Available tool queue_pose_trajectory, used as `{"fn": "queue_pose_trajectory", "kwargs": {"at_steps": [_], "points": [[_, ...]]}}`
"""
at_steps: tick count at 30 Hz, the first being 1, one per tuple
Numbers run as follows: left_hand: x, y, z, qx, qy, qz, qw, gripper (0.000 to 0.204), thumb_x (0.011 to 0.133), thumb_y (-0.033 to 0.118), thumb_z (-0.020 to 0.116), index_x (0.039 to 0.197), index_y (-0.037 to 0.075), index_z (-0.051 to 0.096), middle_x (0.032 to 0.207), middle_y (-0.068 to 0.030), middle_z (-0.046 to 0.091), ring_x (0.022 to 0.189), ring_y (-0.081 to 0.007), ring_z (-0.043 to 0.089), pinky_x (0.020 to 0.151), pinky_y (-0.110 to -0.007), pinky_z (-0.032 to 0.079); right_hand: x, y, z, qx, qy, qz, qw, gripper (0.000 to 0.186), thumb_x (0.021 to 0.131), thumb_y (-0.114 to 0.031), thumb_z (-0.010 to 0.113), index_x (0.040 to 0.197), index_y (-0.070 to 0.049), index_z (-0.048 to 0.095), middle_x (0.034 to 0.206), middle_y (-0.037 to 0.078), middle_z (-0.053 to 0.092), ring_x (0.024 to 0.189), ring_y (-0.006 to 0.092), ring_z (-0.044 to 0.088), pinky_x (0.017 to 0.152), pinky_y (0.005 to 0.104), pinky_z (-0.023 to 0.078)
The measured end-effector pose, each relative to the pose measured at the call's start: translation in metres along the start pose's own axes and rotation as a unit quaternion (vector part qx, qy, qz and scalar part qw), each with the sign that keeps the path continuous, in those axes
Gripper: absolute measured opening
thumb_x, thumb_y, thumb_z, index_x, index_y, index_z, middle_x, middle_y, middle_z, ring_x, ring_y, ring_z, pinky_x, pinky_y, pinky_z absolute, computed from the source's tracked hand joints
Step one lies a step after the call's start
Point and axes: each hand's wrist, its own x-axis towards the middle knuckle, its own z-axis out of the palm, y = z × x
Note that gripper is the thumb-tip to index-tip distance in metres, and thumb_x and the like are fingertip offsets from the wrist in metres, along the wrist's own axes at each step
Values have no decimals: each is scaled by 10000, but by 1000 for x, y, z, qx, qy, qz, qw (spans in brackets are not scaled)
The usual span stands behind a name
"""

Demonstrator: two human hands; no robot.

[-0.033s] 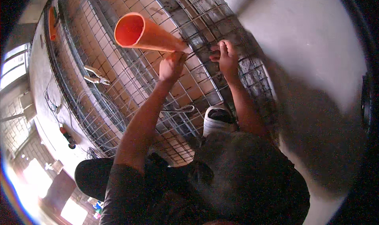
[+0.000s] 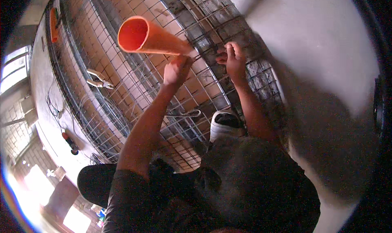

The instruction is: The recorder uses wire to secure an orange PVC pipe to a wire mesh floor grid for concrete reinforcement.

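Observation:
An orange plastic pipe (image 2: pixel 163 41) stands tilted in the steel rebar mesh (image 2: pixel 204 80), its open end toward me. My left hand (image 2: pixel 177 71) is closed right at the lower end of the pipe, against the mesh bars. Whatever its fingers hold is hidden. To the right, beside a dark beam strip, my right hand (image 2: pixel 234 60) has its fingers bent and drawn together over the mesh. Anything thin between those fingertips is too small to make out.
Pliers (image 2: pixel 99 79) with pale handles lie on the mesh at left, near loose coiled wire (image 2: pixel 92 104). A twisted metal hook (image 2: pixel 190 113) rests close to my shoe (image 2: pixel 226 124). Another orange pipe (image 2: pixel 54 24) is at far left. Pale concrete (image 2: pixel 318 49) borders the right side.
The pipe's open end has dipped very slightly. My left hand has shifted a touch; my right hand looks nearly unmoved.

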Motion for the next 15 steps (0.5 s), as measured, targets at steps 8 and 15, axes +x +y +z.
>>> {"fn": "queue_pose_trajectory", "kwargs": {"at_steps": [8, 15], "points": [[1, 10, 6, 64, -11, -17, 998, 163, 852, 275, 590, 886, 116, 602, 841, -110, 640, 699, -333, 626, 582, -436, 497, 6, -10, 9, -30, 52, 5, 998, 258, 982, -284, 412, 1031, -56, 523, 742, 65, 562, 577, 162, 621, 501, 275, 513], [3, 35, 6, 35, 27, -169, 985, 204, 834, 314, 620, 830, 112, 595, 769, -95, 656, 693, -332, 631, 605, -423, 489, -1, -30, 1, 91, 71, 75, 991, 244, 962, -264, 450, 970, -44, 557, 694, 59, 561, 533, 150, 587, 483, 276, 500]]}}
